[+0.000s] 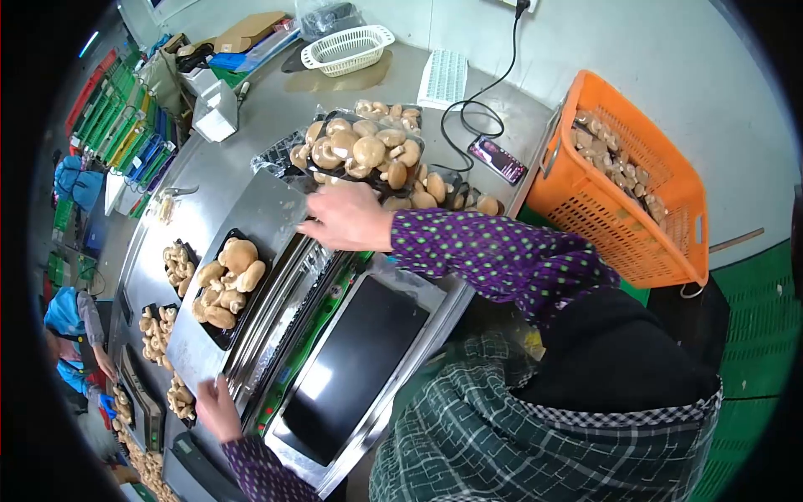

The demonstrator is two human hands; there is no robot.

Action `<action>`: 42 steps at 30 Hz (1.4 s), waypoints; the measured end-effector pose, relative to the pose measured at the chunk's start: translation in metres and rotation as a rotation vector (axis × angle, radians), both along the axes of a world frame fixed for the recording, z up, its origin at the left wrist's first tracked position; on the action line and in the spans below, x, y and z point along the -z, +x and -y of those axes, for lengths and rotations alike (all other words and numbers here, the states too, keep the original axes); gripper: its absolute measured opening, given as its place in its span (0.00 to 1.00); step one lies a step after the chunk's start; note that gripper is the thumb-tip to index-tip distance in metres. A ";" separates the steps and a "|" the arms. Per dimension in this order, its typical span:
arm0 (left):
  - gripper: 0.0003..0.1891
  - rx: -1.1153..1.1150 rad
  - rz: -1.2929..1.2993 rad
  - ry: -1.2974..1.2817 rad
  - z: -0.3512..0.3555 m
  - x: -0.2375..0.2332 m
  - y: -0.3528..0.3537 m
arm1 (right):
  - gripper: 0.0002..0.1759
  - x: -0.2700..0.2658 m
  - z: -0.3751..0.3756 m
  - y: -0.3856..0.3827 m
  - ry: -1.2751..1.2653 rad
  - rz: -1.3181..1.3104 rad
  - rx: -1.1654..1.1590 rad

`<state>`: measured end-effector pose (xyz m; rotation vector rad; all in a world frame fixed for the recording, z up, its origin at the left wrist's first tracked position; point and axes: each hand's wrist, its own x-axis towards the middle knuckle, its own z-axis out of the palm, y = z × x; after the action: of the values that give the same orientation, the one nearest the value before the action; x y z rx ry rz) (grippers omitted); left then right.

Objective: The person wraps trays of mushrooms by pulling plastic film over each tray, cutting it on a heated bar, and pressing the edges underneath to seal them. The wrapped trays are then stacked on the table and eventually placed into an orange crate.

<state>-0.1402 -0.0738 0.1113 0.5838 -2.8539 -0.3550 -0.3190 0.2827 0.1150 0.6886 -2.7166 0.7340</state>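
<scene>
Holding: your right hand (347,217) has its fingers clamped on the far edge of the wrap (259,209). Your left hand (216,407) touches the near corner, probably to keep it taut; its grip you cannot tell.
Tray: the black tray (224,336) of mushrooms (238,255) sits on the wrap between your hands.
Stack: filled trays (360,151) wait just beyond your right hand.
Basket: the orange basket (585,209) holds loose mushrooms, well apart.

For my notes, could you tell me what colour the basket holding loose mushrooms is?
Orange basket, head view.
</scene>
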 end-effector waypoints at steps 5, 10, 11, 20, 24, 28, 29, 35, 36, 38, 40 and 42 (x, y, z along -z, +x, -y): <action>0.25 -0.076 0.219 -0.312 -0.026 0.007 0.015 | 0.21 -0.001 -0.007 0.006 0.222 0.059 -0.124; 0.24 -0.058 0.230 -0.132 -0.036 0.007 -0.003 | 0.17 -0.001 0.005 0.003 0.243 0.145 -0.119; 0.20 -0.056 0.212 -0.050 -0.039 0.005 -0.004 | 0.13 -0.001 0.006 0.001 0.248 0.209 -0.105; 0.09 -0.117 0.040 1.630 -0.005 -0.004 0.065 | 0.14 -0.019 -0.018 0.024 -0.624 1.355 -0.238; 0.15 0.530 -0.577 1.232 0.011 -0.052 0.017 | 0.08 -0.080 0.046 0.007 -1.501 1.141 -0.675; 0.21 0.241 -0.557 0.901 0.038 -0.043 -0.131 | 0.12 -0.026 0.172 -0.110 -1.444 0.382 -0.196; 0.18 0.137 -0.016 0.144 0.075 -0.007 -0.165 | 0.12 0.023 0.196 -0.134 -1.125 0.271 -0.062; 0.18 0.198 -0.168 0.576 0.066 0.065 -0.157 | 0.15 0.098 0.190 -0.135 -0.384 0.043 -0.363; 0.20 0.237 -0.103 0.584 0.069 0.060 -0.154 | 0.15 0.090 0.184 -0.137 -0.389 0.029 -0.366; 0.22 0.282 -0.042 0.550 0.091 0.062 -0.140 | 0.17 0.080 0.175 -0.132 -0.176 0.155 -0.518; 0.23 0.030 -0.202 1.361 0.096 0.063 -0.123 | 0.19 0.065 0.175 -0.121 -0.162 0.298 -0.452; 0.24 -0.004 -0.158 1.474 0.092 0.065 -0.105 | 0.20 0.046 0.167 -0.114 -0.204 0.192 -0.575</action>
<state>-0.2455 -0.1657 0.0460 0.6495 -1.9467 -2.3435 -0.4334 0.1155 0.0689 1.4344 -2.5555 1.2362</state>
